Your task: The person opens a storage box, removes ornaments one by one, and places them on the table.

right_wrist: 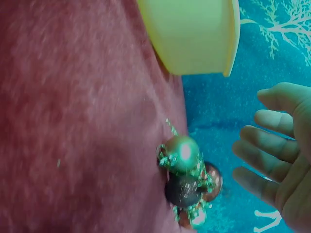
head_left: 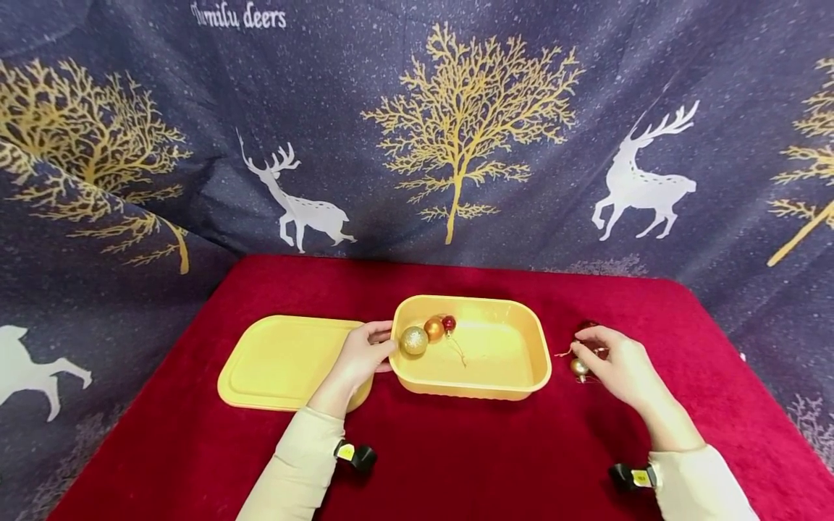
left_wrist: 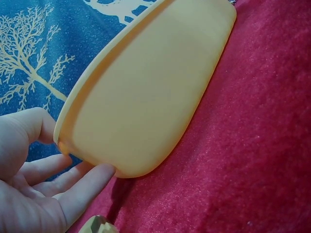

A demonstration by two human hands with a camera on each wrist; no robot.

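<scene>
We grip the yellow box (head_left: 469,391) with our left hand (head_left: 358,356), our right hand (head_left: 622,367) empty and loose near the shiny balls (head_left: 578,367) on the table (head_left: 482,456), probably light, slippery, best pinched by their strings (head_left: 563,354).

Lettering (head_left: 238,16) on the backdrop (head_left: 352,87) reads "milu deers" after a creased word; yellow wrist-strap labels (head_left: 346,452) are illegible.

- Head: raised view, facing forward and down across the red table (head_left: 469,449) to the backdrop (head_left: 508,43); widest of 3.
- Left wrist: close, tilted view past the left hand (left_wrist: 34,189) along the yellow box's outer wall (left_wrist: 141,97).
- Right wrist: close, sideways view of the ornaments (right_wrist: 183,155).
- Shared: box, all 3; ornaments, head and right wrist.
</scene>
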